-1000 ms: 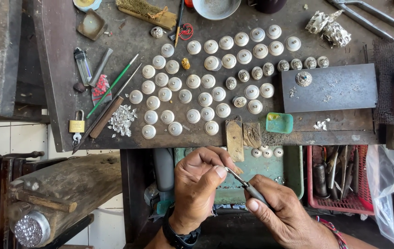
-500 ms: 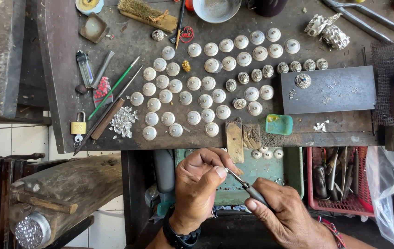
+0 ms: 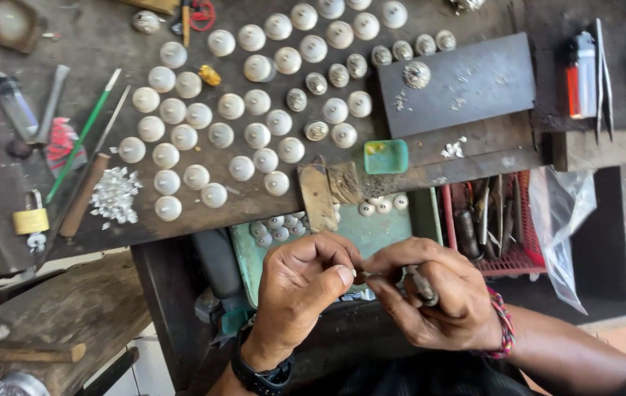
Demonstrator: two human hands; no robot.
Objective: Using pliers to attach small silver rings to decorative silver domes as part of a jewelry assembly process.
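Left hand point(image 3: 305, 282) pinches a tiny piece, mostly hidden, between thumb and fingers point(image 3: 342, 276). Right hand point(image 3: 430, 301) closed around a thin metal tool point(image 3: 423, 286), tip meeting that piece. Both below the table point(image 3: 254, 205) edge, over a green tray point(image 3: 371, 227); round white buttons point(image 3: 254, 136) above.

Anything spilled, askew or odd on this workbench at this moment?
Mostly orderly: the pale round domes sit in loose rows. Small silvery bits lie scattered on the dark metal plate and along the bench edge, like loose offcuts. The left hand and right hand meet over a tiny piece, too small to identify.
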